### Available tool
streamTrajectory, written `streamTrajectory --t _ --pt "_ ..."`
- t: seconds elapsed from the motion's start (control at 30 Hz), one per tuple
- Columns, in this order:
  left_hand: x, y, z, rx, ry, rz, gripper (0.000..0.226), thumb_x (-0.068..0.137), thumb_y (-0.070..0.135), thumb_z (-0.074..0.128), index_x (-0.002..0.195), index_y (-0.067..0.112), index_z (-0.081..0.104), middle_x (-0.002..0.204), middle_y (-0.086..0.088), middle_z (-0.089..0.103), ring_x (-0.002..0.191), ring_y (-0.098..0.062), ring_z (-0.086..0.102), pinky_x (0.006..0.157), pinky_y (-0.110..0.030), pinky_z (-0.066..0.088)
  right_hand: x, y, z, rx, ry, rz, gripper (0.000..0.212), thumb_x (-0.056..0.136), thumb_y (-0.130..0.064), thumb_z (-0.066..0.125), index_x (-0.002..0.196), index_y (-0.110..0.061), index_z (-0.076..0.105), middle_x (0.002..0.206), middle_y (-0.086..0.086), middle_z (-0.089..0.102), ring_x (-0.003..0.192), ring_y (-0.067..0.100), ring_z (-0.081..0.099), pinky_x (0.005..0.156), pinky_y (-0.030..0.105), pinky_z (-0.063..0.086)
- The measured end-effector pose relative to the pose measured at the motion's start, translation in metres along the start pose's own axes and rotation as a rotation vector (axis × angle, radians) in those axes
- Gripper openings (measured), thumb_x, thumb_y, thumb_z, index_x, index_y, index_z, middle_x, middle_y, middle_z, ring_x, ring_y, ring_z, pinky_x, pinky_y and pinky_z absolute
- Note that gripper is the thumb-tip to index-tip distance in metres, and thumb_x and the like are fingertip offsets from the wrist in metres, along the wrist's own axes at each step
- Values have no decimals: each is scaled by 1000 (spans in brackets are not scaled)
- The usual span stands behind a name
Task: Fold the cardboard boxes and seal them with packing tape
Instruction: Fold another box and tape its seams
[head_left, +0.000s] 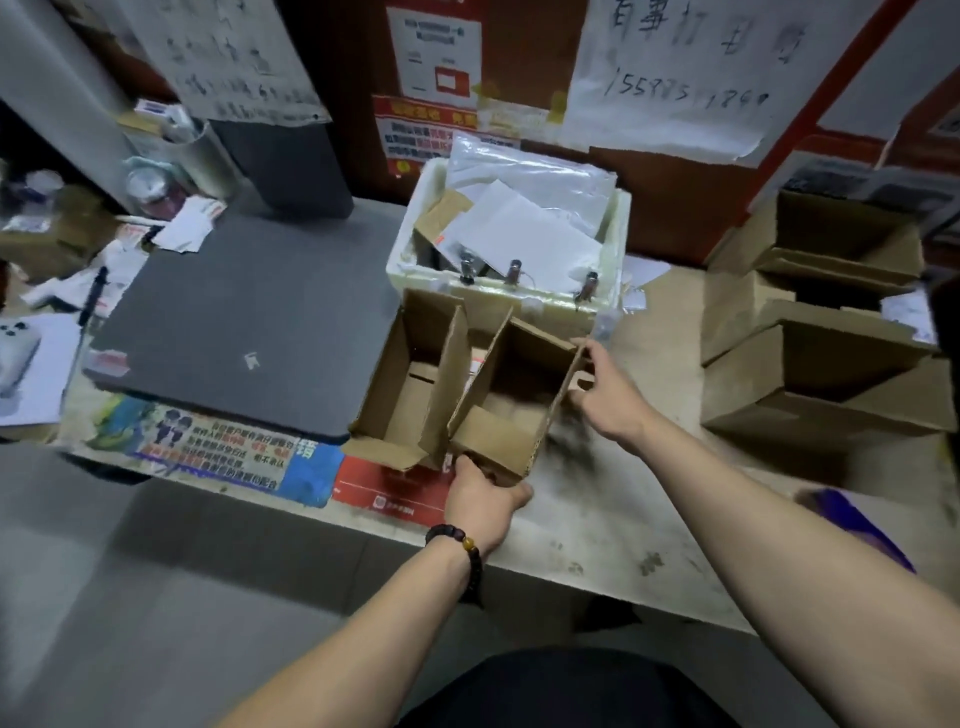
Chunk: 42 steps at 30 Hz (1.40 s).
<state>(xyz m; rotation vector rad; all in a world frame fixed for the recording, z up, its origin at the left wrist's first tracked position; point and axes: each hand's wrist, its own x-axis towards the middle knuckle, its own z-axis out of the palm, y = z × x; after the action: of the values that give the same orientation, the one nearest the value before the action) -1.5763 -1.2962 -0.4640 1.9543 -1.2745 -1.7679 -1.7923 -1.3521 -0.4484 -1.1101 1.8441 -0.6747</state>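
Far left: clutter of papers (47, 291) and a pen (92, 297) on the table (613, 499). Beside them a closed grey laptop (244, 332), lying flat, its near edge over a printed mat (208, 452).

Centre: two open cardboard boxes side by side, touching. Left box (400, 379) stands unheld, flaps up, one near flap folded out. Right box (514, 405) is in both hands. Left hand (483, 501), beaded bracelet (460, 551) on the wrist, grips the box's near wall from below, thumb on the right near corner, fingers curled under the edge. Right hand (608, 395) pinches the upright right-side flap, fingertips through or at a cut-out in it; exact finger hold unclear.

Behind the boxes: a white foam bin (608, 301), touching them, full of plastic bags and paper sheets, with three small clips on its near rim.

Right: a stack of empty cardboard boxes (821, 364), well apart from the held one. Near right edge, something blue-purple (852, 525), blurred, unidentifiable.
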Motion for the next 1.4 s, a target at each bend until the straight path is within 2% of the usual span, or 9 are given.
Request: streamTrajectory --t 0.2,0.33,0.5,0.67,0.87,0.97,1.13,1.23,1.4 --pt "11 14 4 165 -75 243 85 63 53 86 133 30 44 128 4 60 115 -16 61 103 -39 52 -48 35 -36 79 192 111 44 79 -18 85 116 -23 63 121 1 60 107 21 65 94 37 56" --pt "13 35 20 267 -107 324 76 71 74 62 135 32 51 128 1 58 112 -16 60 103 -42 52 -86 56 -58 218 308 218 65 70 -43 91 126 -28 62 122 3 67 100 22 71 92 45 59" --pt "15 50 54 426 -49 351 63 90 72 44 129 25 60 119 -8 61 116 -29 56 101 -43 48 -121 84 -77 195 360 309 55 88 -34 79 139 -26 58 123 -1 65 103 13 66 94 37 57" --pt "15 53 89 513 35 289 63 100 63 38 118 11 69 116 -18 70 109 -38 61 82 -37 43 -147 116 -95 525 291 353 40 93 -8 72 131 -20 66 115 -6 73 107 8 68 89 25 56" --pt "6 39 121 525 105 188 59 105 56 37 119 9 69 120 -17 70 111 -37 61 85 -38 45 -153 161 -95 615 284 387 24 90 -9 76 110 -19 71 109 1 75 103 11 70 86 21 56" --pt "5 33 124 531 128 169 58 105 57 36 120 11 68 121 -15 70 111 -37 61 85 -38 44 -152 174 -90 613 214 453 10 94 -17 74 100 -12 67 103 10 77 88 22 73 71 25 57" --pt "12 34 120 563 137 160 59 104 58 37 120 10 68 120 -14 70 104 -35 59 80 -36 40 -144 177 -87 616 95 486 14 101 -21 64 94 -11 57 104 17 76 84 22 65 64 27 53" --pt "17 36 118 592 116 161 59 103 59 39 116 10 69 116 -14 71 102 -34 59 79 -36 42 -142 173 -99 324 41 436 22 98 -31 66 93 -12 56 100 10 73 80 19 65 65 30 52" --pt "13 33 121 563 143 152 56 102 60 40 108 12 67 113 -14 70 96 -31 54 79 -35 39 -119 143 -115 -121 246 205 40 91 -49 67 80 -13 53 88 -3 58 79 16 57 65 35 48"
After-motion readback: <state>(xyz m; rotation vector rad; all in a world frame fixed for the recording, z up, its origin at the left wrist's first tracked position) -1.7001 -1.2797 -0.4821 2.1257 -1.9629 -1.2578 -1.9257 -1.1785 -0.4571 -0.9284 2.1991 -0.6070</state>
